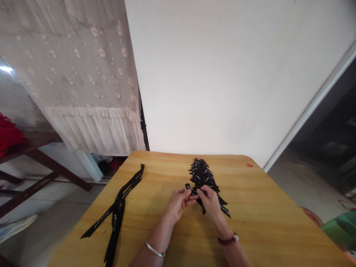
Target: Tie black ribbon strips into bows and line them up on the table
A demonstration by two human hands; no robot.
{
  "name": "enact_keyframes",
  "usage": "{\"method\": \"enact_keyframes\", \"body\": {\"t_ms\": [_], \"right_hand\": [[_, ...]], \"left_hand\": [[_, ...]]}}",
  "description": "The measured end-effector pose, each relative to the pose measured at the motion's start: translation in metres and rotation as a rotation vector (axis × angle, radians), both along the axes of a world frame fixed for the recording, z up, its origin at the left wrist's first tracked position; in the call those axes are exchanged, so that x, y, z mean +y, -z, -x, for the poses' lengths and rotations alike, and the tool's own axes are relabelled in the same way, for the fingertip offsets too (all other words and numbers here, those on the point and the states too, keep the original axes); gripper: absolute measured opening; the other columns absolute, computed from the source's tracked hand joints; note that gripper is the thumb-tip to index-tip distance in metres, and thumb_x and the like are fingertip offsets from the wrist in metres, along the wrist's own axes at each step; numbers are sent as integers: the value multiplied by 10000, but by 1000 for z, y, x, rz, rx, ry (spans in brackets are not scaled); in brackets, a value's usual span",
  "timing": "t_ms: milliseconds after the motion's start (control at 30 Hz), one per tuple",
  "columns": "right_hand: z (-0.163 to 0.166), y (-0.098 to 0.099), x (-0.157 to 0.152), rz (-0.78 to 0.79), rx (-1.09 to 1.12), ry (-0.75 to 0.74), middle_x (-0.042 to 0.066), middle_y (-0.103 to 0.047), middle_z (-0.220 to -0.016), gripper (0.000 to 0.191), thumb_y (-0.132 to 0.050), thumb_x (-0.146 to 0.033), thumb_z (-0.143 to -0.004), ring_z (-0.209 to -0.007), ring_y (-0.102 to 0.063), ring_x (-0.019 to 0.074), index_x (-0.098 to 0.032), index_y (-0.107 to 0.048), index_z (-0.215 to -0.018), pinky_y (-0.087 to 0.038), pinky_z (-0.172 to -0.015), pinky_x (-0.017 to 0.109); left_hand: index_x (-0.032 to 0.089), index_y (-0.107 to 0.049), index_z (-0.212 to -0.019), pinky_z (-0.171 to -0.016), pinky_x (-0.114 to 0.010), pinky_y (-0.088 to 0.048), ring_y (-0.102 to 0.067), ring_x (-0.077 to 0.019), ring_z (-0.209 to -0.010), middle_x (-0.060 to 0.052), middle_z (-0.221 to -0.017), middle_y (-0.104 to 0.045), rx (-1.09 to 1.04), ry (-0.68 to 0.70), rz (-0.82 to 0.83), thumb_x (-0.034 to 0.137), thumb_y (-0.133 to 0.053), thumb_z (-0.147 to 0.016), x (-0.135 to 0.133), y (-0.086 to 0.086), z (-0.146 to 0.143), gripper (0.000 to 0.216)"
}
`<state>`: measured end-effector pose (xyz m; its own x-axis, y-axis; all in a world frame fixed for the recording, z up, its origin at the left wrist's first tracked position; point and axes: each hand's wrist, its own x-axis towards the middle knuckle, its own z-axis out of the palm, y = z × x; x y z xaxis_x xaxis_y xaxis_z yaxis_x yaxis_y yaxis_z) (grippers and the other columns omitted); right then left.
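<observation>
My left hand (179, 202) and my right hand (210, 200) meet over the middle of a wooden table (267, 222). Both pinch a short piece of black ribbon (194, 192) with white print between their fingertips. The piece lies at the near end of a pile of small black ribbon bows (201, 174) that runs away from me. A silver bangle is on my left wrist and a dark bead bracelet on my right.
Long black ribbon strips (118, 211) lie on the table's left side, reaching its near-left edge. A small red object (249, 165) sits near the far right corner. Behind are a white wall, a lace curtain (83, 92) and a dark wooden bench (33, 174) at left.
</observation>
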<state>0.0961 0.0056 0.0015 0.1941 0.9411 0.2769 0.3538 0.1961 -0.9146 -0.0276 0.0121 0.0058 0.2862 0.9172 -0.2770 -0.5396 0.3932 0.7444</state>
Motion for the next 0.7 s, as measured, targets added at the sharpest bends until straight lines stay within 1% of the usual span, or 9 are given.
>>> {"method": "enact_keyframes", "body": {"t_ms": [67,133,233,300,367,467,533,700], "right_hand": [[-1,-3,0,33,45,-28,-46,-405,-467,278,-517,-398,-682,-454,-370,103,-188,-434,-519,-300,-440,211],[-2,-7,-2,71,104,-70,-19,-478,-504,304,-498,-444,-702,-492,-432,122,-176,-485,-560,-338,-468,217],[-2,-13,-4,102,157,-114,18,-559,-578,346,-452,-463,-741,-581,-506,151,-161,-529,-593,-381,-543,230],[-2,-14,-4,101,158,-143,13,-547,-568,346,-446,-445,-752,-584,-501,145,-158,-522,-575,-378,-552,229],[-1,-14,-4,101,151,-187,-6,-506,-535,322,-459,-416,-748,-550,-469,129,-160,-507,-560,-359,-517,219],[0,-10,-3,104,123,-242,-24,-481,-524,227,-513,-336,-712,-522,-435,114,-159,-505,-570,-338,-485,210],[0,-8,-3,104,95,-248,-34,-466,-517,172,-532,-277,-687,-507,-418,106,-162,-494,-565,-329,-479,205],[0,-7,-4,88,75,-264,-45,-430,-511,168,-498,-228,-700,-503,-390,96,-170,-465,-546,-311,-472,194]], "left_hand": [[90,-567,-620,-532,-207,-486,-643,-191,-632,-81,-636,-657,38,3,-4,169,-693,-574,0,1,1,156],[88,-567,-603,-508,-216,-480,-638,-190,-592,-77,-599,-647,86,15,-13,178,-693,-574,0,4,1,159],[76,-590,-651,-483,-221,-471,-633,-185,-559,-81,-605,-646,129,94,-32,204,-690,-576,-1,5,0,179],[73,-603,-689,-468,-218,-465,-629,-180,-541,-77,-605,-645,144,159,-47,214,-683,-579,-2,5,0,196],[75,-610,-701,-457,-214,-460,-626,-175,-524,-73,-595,-644,163,218,-72,224,-670,-587,-3,4,0,197],[78,-616,-714,-449,-208,-451,-624,-172,-517,-81,-588,-648,200,282,-102,237,-650,-601,-4,5,0,198],[79,-617,-720,-443,-206,-445,-625,-174,-516,-87,-590,-651,225,302,-103,244,-644,-604,-5,6,0,204],[85,-607,-664,-438,-208,-442,-623,-176,-508,-72,-584,-643,246,303,-104,246,-657,-579,-4,7,0,189]]}}
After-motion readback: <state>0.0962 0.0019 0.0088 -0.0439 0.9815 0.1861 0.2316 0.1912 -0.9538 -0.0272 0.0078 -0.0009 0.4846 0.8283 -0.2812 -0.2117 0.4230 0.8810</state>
